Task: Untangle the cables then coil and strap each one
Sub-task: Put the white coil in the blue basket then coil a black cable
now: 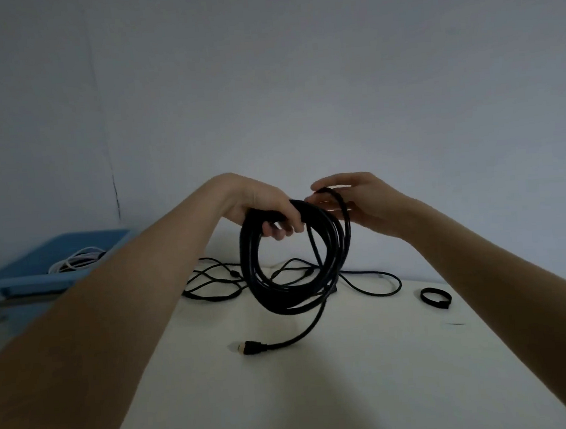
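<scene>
Head: left hand grips cable coil, right hand open

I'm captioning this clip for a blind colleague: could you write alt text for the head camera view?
A person's left hand grips the top of a coiled black cable held above a white table, while the right hand guides a loop onto it. Its plug rests on the table near more loose cables, a black strap and a blue bin.

Blue plastic bin at far left, pale wall behind, white table
</scene>
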The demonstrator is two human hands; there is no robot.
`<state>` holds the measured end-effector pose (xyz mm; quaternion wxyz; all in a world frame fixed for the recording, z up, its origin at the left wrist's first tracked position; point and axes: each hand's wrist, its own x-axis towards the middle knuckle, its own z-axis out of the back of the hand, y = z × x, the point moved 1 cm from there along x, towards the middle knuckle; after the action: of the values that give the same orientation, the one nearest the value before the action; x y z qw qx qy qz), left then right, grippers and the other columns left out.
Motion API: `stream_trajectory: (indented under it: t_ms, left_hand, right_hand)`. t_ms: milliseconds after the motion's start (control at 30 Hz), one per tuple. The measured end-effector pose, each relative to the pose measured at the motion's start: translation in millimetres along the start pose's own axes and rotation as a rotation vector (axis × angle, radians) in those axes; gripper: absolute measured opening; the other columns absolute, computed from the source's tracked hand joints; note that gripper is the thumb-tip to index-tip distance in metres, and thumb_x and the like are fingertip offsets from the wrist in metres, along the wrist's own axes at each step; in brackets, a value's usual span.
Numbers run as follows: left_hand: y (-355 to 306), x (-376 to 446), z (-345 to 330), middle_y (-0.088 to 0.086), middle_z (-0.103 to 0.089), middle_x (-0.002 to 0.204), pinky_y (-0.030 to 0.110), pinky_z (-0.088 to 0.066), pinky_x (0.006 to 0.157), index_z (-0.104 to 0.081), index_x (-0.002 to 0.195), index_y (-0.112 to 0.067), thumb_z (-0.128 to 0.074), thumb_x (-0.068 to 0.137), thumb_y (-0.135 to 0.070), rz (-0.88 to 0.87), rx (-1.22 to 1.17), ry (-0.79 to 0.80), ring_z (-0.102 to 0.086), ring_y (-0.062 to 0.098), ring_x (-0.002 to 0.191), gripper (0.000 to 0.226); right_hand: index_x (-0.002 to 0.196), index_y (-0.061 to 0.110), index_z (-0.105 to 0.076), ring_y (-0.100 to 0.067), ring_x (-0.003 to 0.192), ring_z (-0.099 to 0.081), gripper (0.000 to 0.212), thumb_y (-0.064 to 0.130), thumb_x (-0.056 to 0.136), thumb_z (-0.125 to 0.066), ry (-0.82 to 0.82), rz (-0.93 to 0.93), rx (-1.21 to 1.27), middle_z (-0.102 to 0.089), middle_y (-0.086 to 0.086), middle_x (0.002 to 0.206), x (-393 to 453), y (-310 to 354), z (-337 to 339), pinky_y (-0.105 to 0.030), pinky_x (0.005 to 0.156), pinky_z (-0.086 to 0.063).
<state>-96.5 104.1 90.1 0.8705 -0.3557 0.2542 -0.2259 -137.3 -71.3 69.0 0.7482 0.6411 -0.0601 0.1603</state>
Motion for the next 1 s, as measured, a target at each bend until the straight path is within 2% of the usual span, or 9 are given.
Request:
stream_trajectory:
  t_ms: [133,200,300,400,500,733,833,933,1000]
  left_hand:
    - [-6.6,21.1,-21.4,0.002,-0.051,0.078,0.015,-0.040,0.047,-0.064,0.090,-0.010,-0.069,0.081,-0.008,-0.164,-0.005,-0.157,-0.046,0.010,0.066,0.010]
    - [-6.6,29.6,-31.9,0.000,-0.052,0.076,0.018,-0.043,0.056,-0.069,0.088,-0.010,-0.073,0.076,-0.008,-0.219,-0.006,-0.223,-0.046,0.013,0.072,0.013]
    - [-5.1,41.1,-47.1,0.000,-0.059,0.077,0.022,-0.041,0.064,-0.071,0.091,-0.003,-0.075,0.070,-0.007,-0.267,-0.032,-0.250,-0.048,0.016,0.076,0.022]
    - [-6.0,45.1,-59.1,-0.001,-0.061,0.075,0.022,-0.040,0.065,-0.071,0.080,-0.008,-0.077,0.069,-0.011,-0.310,-0.013,-0.276,-0.049,0.013,0.069,0.013]
    - [-6.0,45.6,-63.2,0.004,-0.064,0.083,0.026,-0.044,0.074,-0.071,0.087,-0.006,-0.075,0.074,-0.015,-0.339,0.040,-0.326,-0.054,0.015,0.078,0.016]
    - [-9.8,36.1,-59.6,0.002,-0.050,0.106,0.027,-0.040,0.081,-0.046,0.096,-0.011,-0.081,0.072,-0.024,-0.321,0.137,-0.518,-0.049,0.017,0.098,0.045]
    - [-8.7,33.3,-56.4,0.004,-0.059,0.114,0.027,-0.042,0.093,-0.050,0.100,-0.014,-0.078,0.075,-0.019,-0.364,0.045,-0.386,-0.055,0.016,0.109,0.038]
    - [-4.0,33.3,-56.2,0.006,-0.069,0.102,0.029,-0.043,0.099,-0.062,0.107,-0.010,-0.074,0.080,-0.019,-0.385,-0.050,-0.245,-0.066,0.015,0.097,0.031]
    - [-3.3,35.7,-57.8,0.001,-0.064,0.081,0.027,-0.051,0.088,-0.066,0.100,-0.008,-0.071,0.083,-0.016,-0.417,-0.147,-0.261,-0.066,0.012,0.075,0.020]
  right_hand:
    - [0.109,0.000,-0.054,-0.033,0.092,-0.063,0.027,0.016,0.094,-0.038,0.070,-0.152,0.189,-0.065,-0.018,0.111,-12.4,7.7,6.1,-0.047,0.090,-0.051]
    - [0.106,0.006,-0.054,-0.029,0.089,-0.064,0.016,0.015,0.093,-0.051,0.081,-0.150,-0.102,-0.063,-0.014,0.113,-16.7,6.8,8.9,-0.042,0.086,-0.054]
    - [0.123,0.006,-0.049,-0.026,0.091,-0.066,0.037,0.002,0.088,-0.057,0.088,-0.140,-0.537,-0.057,-0.008,0.123,-16.9,2.6,14.9,-0.030,0.076,-0.058]
    - [0.128,0.004,-0.045,-0.021,0.081,-0.065,0.044,-0.003,0.086,-0.056,0.122,-0.151,-0.745,-0.051,-0.004,0.123,-15.8,3.4,16.9,-0.024,0.069,-0.056]
    - [0.122,0.006,-0.047,-0.020,0.077,-0.066,0.041,-0.002,0.083,-0.056,0.113,-0.150,-0.845,-0.056,-0.008,0.112,-13.1,2.5,15.0,-0.025,0.067,-0.057]
    - [0.110,0.007,-0.060,-0.013,0.065,-0.062,0.030,-0.004,0.083,-0.055,0.048,-0.048,-0.691,-0.063,-0.008,0.091,-14.7,-3.5,13.6,-0.021,0.056,-0.047]
    - [0.107,0.008,-0.063,-0.004,0.053,-0.058,0.029,-0.006,0.083,-0.054,0.027,-0.010,-0.649,-0.062,-0.004,0.081,-18.9,-0.2,15.8,-0.017,0.054,-0.045]
    - [0.102,0.010,-0.067,-0.004,0.049,-0.053,0.028,-0.006,0.083,-0.052,-0.043,0.010,-0.564,-0.062,0.000,0.076,-22.7,1.1,21.7,-0.016,0.053,-0.045]
    - [0.097,0.009,-0.068,-0.005,0.054,-0.056,0.028,-0.007,0.082,-0.051,-0.096,0.022,-0.453,-0.064,-0.001,0.077,-23.8,-0.4,27.3,-0.017,0.055,-0.047]
